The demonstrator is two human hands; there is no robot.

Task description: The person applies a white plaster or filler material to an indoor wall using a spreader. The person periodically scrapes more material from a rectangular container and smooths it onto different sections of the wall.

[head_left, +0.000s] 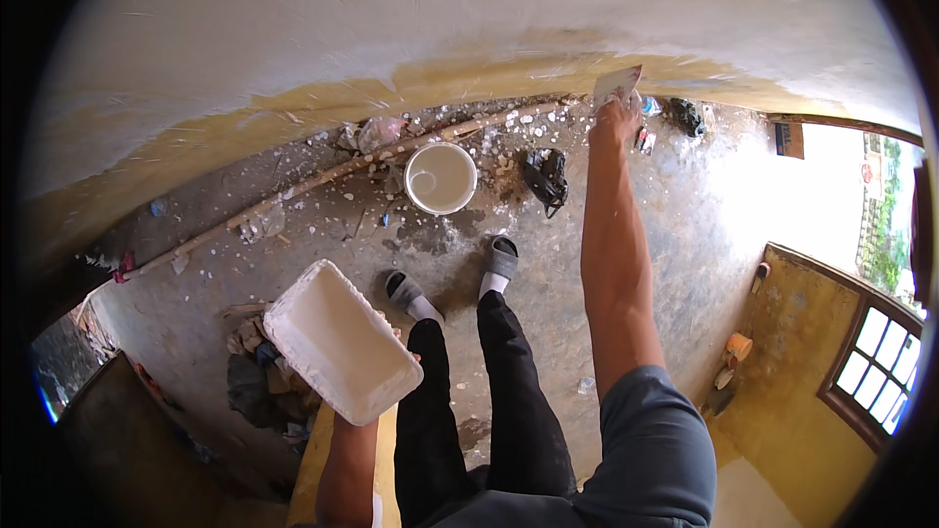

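Note:
My left hand [399, 335] supports a white rectangular tub [337, 332] from below. Most of that hand is hidden beneath it, with fingertips showing along its right side. A smooth, pale paste coats the tub's inside and rim. Stretched far forward, my right hand [616, 119] is closed on a putty knife [616, 83] with a broad, pale blade. The blade lies against or close to the lower wall [469, 29]; contact cannot be made out. Whitish coating covers the upper wall, and a ragged yellow band shows lower down.
A white bucket [440, 179] stands on the splattered floor ahead of my feet. Behind it a long wooden pole [362, 162] lies along the wall. Black plastic bags [545, 179] and scraps litter the floor. A yellow half-wall with a window [885, 357] is at right.

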